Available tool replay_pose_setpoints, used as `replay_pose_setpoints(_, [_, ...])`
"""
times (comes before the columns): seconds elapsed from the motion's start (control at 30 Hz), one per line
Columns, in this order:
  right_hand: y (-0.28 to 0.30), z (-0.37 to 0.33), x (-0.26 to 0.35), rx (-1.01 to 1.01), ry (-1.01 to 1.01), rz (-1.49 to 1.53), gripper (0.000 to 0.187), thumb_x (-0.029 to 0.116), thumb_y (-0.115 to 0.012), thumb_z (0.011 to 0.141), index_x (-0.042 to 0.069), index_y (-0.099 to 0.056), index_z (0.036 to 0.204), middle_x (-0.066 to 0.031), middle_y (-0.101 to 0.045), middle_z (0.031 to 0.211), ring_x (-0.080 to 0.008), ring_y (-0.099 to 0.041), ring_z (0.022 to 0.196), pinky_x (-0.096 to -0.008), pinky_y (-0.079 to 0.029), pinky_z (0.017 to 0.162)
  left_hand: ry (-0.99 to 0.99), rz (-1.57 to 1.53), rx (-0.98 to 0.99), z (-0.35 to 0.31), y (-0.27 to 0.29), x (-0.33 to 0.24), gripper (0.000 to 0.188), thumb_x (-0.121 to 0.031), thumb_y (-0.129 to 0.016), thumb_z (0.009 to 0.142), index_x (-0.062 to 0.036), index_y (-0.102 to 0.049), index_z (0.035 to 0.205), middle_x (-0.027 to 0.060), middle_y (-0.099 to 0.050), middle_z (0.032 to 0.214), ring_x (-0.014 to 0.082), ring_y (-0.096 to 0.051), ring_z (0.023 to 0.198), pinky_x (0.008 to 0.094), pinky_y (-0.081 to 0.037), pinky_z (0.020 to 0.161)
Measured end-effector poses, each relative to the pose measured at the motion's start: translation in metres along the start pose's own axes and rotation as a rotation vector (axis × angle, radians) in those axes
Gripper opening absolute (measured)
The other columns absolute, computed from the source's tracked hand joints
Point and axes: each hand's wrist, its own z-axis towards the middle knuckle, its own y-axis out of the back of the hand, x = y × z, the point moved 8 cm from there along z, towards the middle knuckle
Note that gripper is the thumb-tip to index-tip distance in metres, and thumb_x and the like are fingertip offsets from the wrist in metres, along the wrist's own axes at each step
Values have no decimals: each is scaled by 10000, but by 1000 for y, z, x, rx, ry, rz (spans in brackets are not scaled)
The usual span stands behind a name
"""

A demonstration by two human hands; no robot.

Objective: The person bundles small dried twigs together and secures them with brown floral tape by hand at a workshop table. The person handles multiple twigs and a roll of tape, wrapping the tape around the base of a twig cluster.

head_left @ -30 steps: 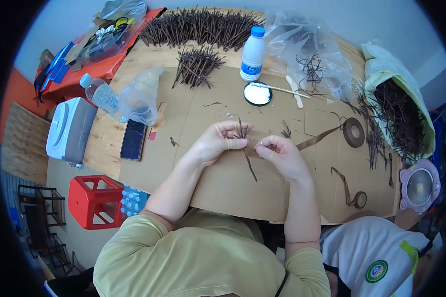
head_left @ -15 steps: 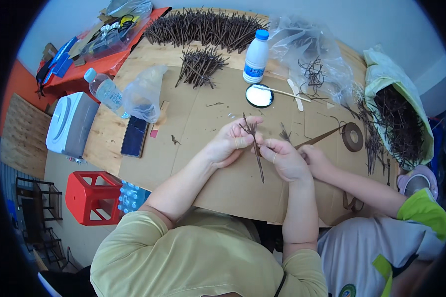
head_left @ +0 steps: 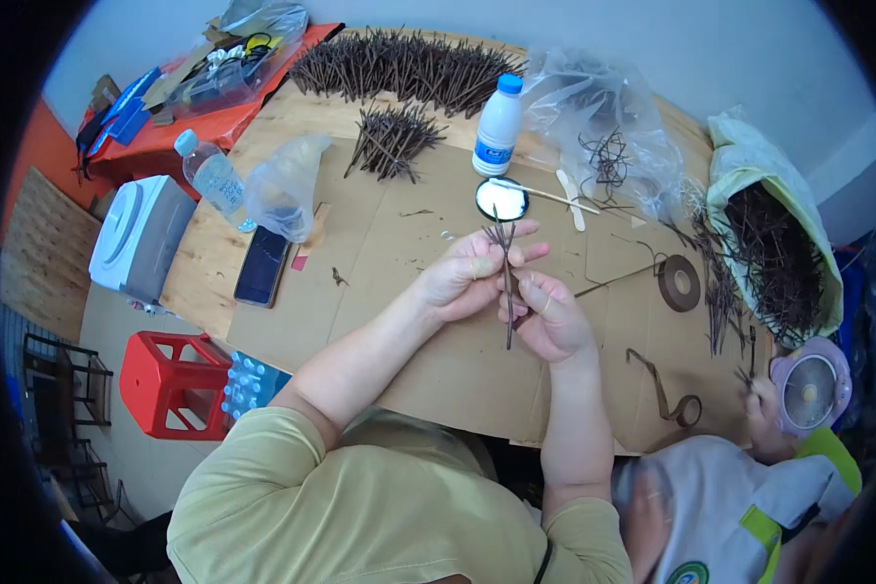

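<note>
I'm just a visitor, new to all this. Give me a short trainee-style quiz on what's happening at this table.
1. True or false: the white bottle with the blue cap lies on its side.
2. What does the left hand hold? (a) a phone (b) a bundle of brown stems (c) a water bottle
3. Fill in: the stool on the floor is ____.

Key: 1. False, it stands upright. 2. b. 3. Red.

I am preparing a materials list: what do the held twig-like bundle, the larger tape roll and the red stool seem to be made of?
Twig-like bundle: natural wood or an imitation, I cannot tell; matte, dark brown, thin-branched.
Larger tape roll: perhaps paper or cloth; dull brown, a thin strip trailing off.
Red stool: likely moulded plastic; smooth, evenly coloured, with openings in its sides.
</note>
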Motion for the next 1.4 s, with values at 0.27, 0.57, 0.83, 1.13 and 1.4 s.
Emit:
replay_pose_setpoints(0.27, [5,-2,8,-135,58,-50,64,106,-584,827,42,-584,829,43,-498,681,-41,-380,568,-182,-317,541,35,44,5,12,-7,6,592,-179,-633,802,-53,-319,1288,96,-561,1071,230,-418,1179,376,-381,948])
replay_pose_setpoints(0.57, [21,-9,21,-467,146,-500,121,90,-607,816,-13,-602,879,-6,-589,797,-54,-516,733,-196,-418,684,52,760,-480,-1,30,-14,122,-63,-630,794,-40,-523,848,3,-580,778,43,-522,692,195,-429,657])
replay_pose_setpoints(0.83, [17,-10,25,-365,162,-487,133,91,-589,832,-16,-599,910,-8,-583,836,-58,-506,765,-196,-407,708,77,708,-321,3,19,-21,303,-50,-613,800,-2,-500,1076,35,-614,795,86,-567,750,217,-441,714])
replay_pose_setpoints(1.13, [20,-8,24,-402,186,-426,78,76,-577,836,6,-586,870,-2,-576,825,-55,-506,762,-197,-407,709,31,541,-313,4,15,-12,288,-37,-604,797,-39,-484,1059,12,-598,762,73,-541,757,217,-421,741])
replay_pose_setpoints(1.4, [17,-8,24,-337,106,-478,111,72,-568,842,-5,-595,917,-13,-586,866,-50,-510,791,-188,-401,718,63,622,-320,-5,31,-13,236,-63,-609,805,-3,-532,1020,35,-607,809,100,-570,779,236,-451,741])
